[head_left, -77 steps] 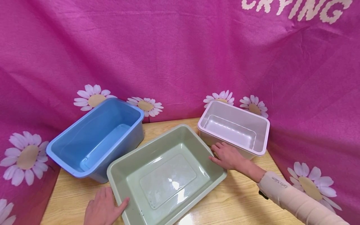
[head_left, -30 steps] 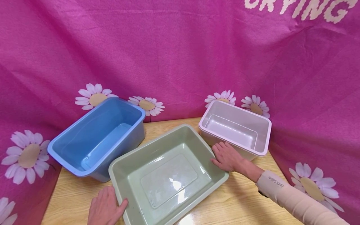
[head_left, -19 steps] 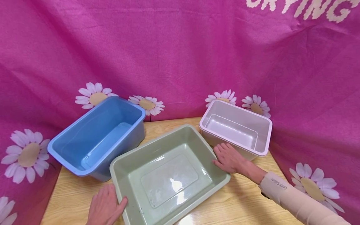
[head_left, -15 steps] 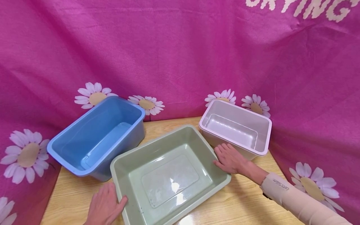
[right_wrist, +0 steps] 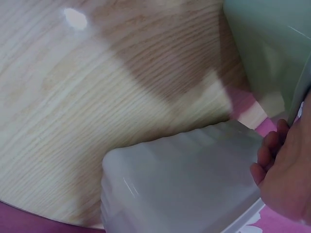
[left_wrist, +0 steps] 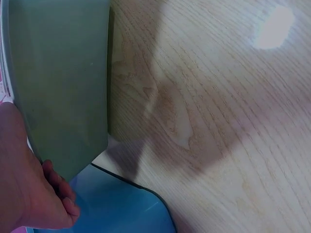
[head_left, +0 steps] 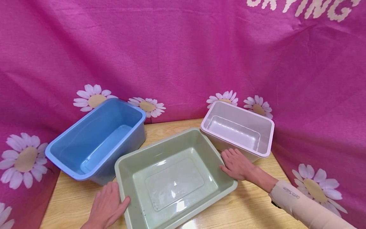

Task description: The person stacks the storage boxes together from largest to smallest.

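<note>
A shallow, pale green plastic basin (head_left: 174, 183) sits at the front middle of the table, slightly askew, with nothing inside it but glare and a few dark specks. My left hand (head_left: 106, 205) grips its left rim, thumb over the inside and fingers outside; in the left wrist view those fingers (left_wrist: 60, 187) curl beneath the rim. The opposite rim is held by my right hand (head_left: 236, 164), thumb inside. Its fingers (right_wrist: 267, 150) fold around the outer edge in the right wrist view, close to the side of the pinkish-white tub (right_wrist: 180, 179).
A deep blue tub (head_left: 97, 136) stands at the back left, near the basin's left corner. The lilac tub's rim (head_left: 273, 136) is at the back right. Magenta cloth with printed daisies (head_left: 183, 57) surrounds the wooden table (head_left: 246, 210).
The green basin has shifted a little to the right between the two tubs, both hands moving with it and keeping hold of the rim. The blue and lilac tubs have stayed in place.
</note>
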Motion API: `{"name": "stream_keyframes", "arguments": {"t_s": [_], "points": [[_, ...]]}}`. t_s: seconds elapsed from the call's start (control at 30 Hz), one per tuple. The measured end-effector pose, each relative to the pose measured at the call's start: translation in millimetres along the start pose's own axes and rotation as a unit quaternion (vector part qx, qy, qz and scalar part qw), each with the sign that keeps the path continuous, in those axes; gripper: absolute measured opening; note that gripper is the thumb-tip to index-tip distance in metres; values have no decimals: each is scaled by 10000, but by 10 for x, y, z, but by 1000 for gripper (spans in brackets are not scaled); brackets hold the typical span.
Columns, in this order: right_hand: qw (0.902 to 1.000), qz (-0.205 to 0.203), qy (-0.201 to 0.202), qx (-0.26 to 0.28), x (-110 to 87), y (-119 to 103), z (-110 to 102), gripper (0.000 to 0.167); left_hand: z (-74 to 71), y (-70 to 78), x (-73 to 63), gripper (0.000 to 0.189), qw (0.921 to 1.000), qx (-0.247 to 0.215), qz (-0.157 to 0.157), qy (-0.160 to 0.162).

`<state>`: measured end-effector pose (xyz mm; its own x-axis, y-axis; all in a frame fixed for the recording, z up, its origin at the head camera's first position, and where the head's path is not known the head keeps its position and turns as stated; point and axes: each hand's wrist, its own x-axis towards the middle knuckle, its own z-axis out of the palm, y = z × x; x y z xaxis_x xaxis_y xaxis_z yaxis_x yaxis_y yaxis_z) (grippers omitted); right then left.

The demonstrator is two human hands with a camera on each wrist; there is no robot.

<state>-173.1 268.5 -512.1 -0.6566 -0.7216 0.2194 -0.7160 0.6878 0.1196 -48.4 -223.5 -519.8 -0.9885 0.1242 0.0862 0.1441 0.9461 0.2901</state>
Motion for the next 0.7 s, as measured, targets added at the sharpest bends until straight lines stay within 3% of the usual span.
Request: {"name": "stream_keyframes", "arguments": {"t_s": [0.2, 0.7], "points": [[9999, 100, -44, 53, -58, -33, 0, 33, -17, -6, 9, 36, 10000, -15, 86, 28], [9993, 155, 316, 148, -182, -174, -45, 35, -12, -74, 20, 34, 9989, -51, 398, 253]]}}
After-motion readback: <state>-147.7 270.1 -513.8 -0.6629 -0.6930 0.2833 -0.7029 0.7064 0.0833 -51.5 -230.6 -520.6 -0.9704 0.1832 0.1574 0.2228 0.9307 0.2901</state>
